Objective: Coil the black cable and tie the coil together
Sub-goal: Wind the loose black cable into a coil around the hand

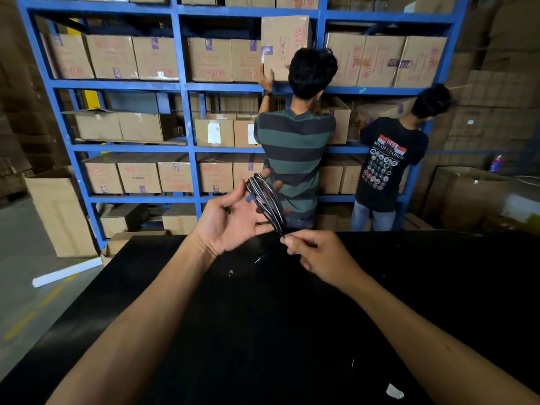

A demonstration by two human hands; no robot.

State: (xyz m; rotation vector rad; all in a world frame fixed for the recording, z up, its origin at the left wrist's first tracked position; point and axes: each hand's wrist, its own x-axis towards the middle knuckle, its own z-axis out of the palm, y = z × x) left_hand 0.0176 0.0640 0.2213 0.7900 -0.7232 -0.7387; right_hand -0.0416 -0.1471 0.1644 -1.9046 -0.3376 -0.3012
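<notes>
The black cable (266, 200) is wound in several loops around the fingers of my left hand (233, 217), held up above the far edge of the black table (263, 317). That hand faces palm up, its fingers spread inside the coil. My right hand (315, 255) sits just below and to the right. Its thumb and forefinger pinch the cable's loose end where it leaves the bottom of the coil. The rest of the loose end is hidden against the dark table.
Two people (295, 159) stand with their backs to me at a blue shelf rack (187, 118) full of cardboard boxes. A tall open box (58, 211) and a white tube (67, 271) are on the floor at left. A paper scrap (394, 391) lies on the table.
</notes>
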